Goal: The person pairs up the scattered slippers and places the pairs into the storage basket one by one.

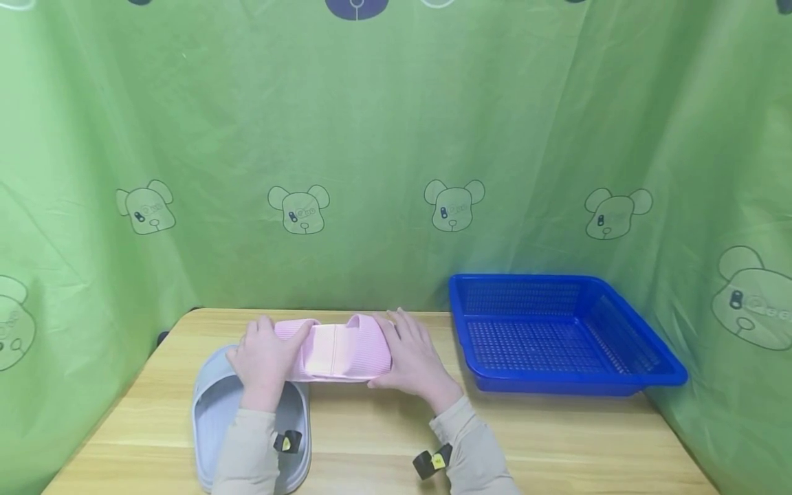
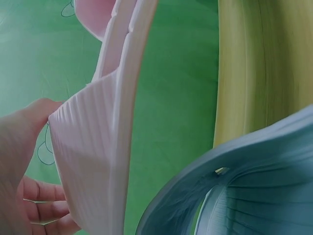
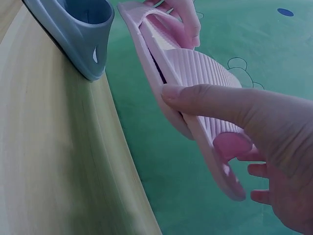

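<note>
Both hands hold a pair of pink slippers [image 1: 328, 349] up over the back of the table, fitted together lengthwise with a ribbed strap at each end. My left hand [image 1: 262, 361] grips the left end around its strap [image 2: 85, 142]. At the other end my right hand [image 1: 416, 357] grips the right strap, its thumb [image 3: 195, 98] along the sole edges. A thin dark gap shows between the two soles in the right wrist view. Below my left forearm, a grey-blue slipper [image 1: 207, 405] lies on the table, partly hidden by the sleeve.
A blue plastic basket [image 1: 470, 375] with a perforated bottom stands at the right of the wooden table [image 1: 371, 447]. A green curtain [image 1: 377, 124] with bear faces hangs behind and along both sides.
</note>
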Motion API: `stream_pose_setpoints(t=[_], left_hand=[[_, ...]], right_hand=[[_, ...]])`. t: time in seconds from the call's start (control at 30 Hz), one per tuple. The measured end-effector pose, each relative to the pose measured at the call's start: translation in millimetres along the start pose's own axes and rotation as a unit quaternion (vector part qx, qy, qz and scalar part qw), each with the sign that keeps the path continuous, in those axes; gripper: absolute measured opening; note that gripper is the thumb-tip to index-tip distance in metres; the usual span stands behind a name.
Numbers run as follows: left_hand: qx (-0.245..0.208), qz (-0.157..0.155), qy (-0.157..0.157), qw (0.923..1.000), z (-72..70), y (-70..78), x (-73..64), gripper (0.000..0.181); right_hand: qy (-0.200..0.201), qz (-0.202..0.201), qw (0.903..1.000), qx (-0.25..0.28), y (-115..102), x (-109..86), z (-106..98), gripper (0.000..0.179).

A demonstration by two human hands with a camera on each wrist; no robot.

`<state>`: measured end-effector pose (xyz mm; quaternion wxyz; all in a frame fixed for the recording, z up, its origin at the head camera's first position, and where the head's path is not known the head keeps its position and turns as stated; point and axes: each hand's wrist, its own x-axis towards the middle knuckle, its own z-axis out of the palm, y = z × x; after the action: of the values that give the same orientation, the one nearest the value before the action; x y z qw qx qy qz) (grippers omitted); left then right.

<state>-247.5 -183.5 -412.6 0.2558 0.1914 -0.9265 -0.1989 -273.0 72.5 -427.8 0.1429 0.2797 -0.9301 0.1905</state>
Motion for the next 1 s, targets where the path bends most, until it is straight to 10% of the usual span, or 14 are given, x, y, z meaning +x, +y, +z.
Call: stream_pose_setpoints(t=[1.0], left_hand=[[-0.009, 0.008, 0.003, 0.9999, 1.2, 4.1, -2.7, 0.083]], right_hand=[[0.033, -0.03, 0.999, 0.0, -10.0, 0.9, 5.5, 0.113]])
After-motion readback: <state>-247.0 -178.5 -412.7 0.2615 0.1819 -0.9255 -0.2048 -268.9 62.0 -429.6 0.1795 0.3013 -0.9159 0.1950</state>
